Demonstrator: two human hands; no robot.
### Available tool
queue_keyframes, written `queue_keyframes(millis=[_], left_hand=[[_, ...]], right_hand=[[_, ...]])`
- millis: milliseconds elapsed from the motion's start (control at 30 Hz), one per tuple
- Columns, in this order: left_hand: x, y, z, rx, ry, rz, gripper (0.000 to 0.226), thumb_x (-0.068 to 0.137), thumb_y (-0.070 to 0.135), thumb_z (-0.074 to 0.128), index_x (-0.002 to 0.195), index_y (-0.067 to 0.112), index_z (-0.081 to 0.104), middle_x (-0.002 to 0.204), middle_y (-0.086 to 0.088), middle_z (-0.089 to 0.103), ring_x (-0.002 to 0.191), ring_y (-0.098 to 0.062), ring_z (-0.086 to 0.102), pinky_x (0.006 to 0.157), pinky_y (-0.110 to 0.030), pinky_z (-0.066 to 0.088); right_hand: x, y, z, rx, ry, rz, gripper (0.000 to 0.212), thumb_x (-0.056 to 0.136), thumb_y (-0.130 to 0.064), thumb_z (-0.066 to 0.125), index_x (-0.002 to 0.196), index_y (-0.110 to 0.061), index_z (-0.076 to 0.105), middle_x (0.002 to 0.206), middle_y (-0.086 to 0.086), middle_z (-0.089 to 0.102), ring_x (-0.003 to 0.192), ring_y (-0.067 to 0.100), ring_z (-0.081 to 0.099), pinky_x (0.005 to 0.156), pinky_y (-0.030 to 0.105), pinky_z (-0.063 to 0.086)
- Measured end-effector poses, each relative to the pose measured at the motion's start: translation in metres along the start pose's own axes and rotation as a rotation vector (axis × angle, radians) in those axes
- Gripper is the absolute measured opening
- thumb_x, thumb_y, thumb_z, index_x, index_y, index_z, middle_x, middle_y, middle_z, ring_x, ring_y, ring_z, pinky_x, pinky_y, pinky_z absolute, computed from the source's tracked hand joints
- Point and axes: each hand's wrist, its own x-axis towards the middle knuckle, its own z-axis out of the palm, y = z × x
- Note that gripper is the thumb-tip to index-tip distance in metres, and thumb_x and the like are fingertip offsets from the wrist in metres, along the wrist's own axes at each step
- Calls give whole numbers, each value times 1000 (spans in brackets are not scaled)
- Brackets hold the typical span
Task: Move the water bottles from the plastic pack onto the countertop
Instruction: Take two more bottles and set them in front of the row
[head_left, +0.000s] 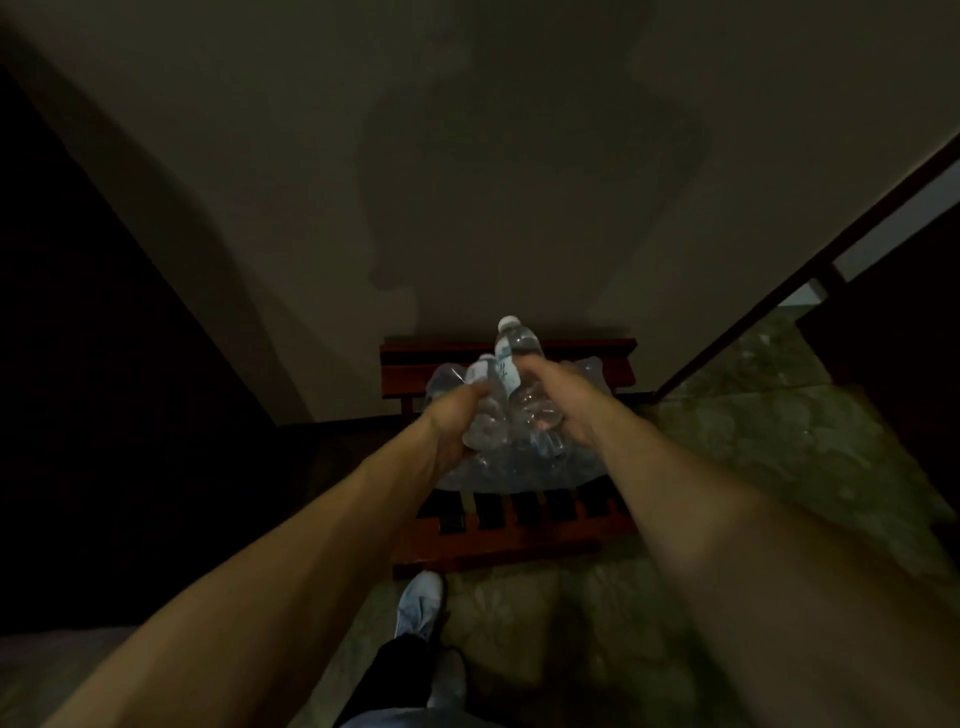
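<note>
A clear plastic pack (519, 467) of water bottles lies on a reddish wooden slatted rack (498, 545) against the wall. My left hand (457, 421) grips a clear bottle (480, 410) with a white cap, just above the pack. My right hand (566, 400) grips a second clear bottle (514, 348), raised higher, its white cap pointing up and away. Both bottles are partly hidden by my fingers. The room is dim and no countertop is in view.
A pale wall (467, 156) stands right behind the rack. Patterned carpet (753, 441) covers the floor to the right. A dark frame (810, 270) runs diagonally at the right. My shoe (421, 603) stands just in front of the rack. Darkness fills the left side.
</note>
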Motion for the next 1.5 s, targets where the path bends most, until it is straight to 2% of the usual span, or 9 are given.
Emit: queue_keyframes(millis=[133,300,467,600,800,1033,1200,1400,1500], left_hand=[[-26,4,-7,105,37,147,25,98,25,52,112,7,60,80,-6,67,65,-18,64,56,-29,52],[-67,22,-15,92,53,253,27,97,22,51,112,3,63,86,-11,75,72,-22,73,61,-33,57],[-114,71,-24,177,97,399,35,90,14,62,123,5,55,114,-19,69,102,-33,70,93,-50,54],[-160,117,-35,213,144,527,22,85,10,68,104,7,58,97,-14,74,79,-26,76,75,-39,61],[-236,169,-85,272,202,810,49,81,13,75,124,0,57,108,-17,71,95,-32,71,89,-47,56],[-335,236,-188,265,273,908,52,76,-5,69,125,-6,52,115,-27,66,99,-40,68,89,-55,54],[-387,260,-262,284,415,1027,56,70,0,77,119,6,51,103,-16,68,78,-21,65,57,-28,46],[-411,263,-332,225,410,1084,60,72,-5,76,122,9,44,100,-10,66,82,-18,68,66,-25,50],[-413,265,-353,206,421,1083,61,73,-3,76,119,15,42,102,-8,63,84,-16,67,64,-24,49]], right_hand=[[-31,-3,4,118,-44,-109,82,66,-51,78,128,-4,51,106,17,73,89,29,74,82,46,59],[-64,-27,16,169,-130,-188,61,76,-28,78,125,-1,53,105,22,72,92,33,73,84,52,57],[-100,-72,48,192,-94,-297,61,77,-26,69,130,-6,47,113,22,67,89,35,72,78,52,59],[-132,-114,83,245,-102,-479,78,59,-38,88,119,-11,47,105,15,69,75,27,74,58,40,60],[-173,-170,157,172,-145,-688,35,72,-25,81,90,-23,50,92,7,69,78,24,72,61,38,60],[-238,-220,293,119,-192,-891,42,73,-16,74,111,-14,56,102,12,71,86,25,72,71,39,61],[-276,-232,385,136,-279,-969,44,74,-5,71,112,-13,51,110,16,68,94,31,70,79,45,60],[-294,-229,459,100,-348,-1036,60,74,-23,81,122,-16,46,107,3,65,90,15,70,62,23,57],[-289,-231,481,53,-326,-1033,70,73,-28,81,129,-16,41,112,4,63,97,18,67,70,31,58]])
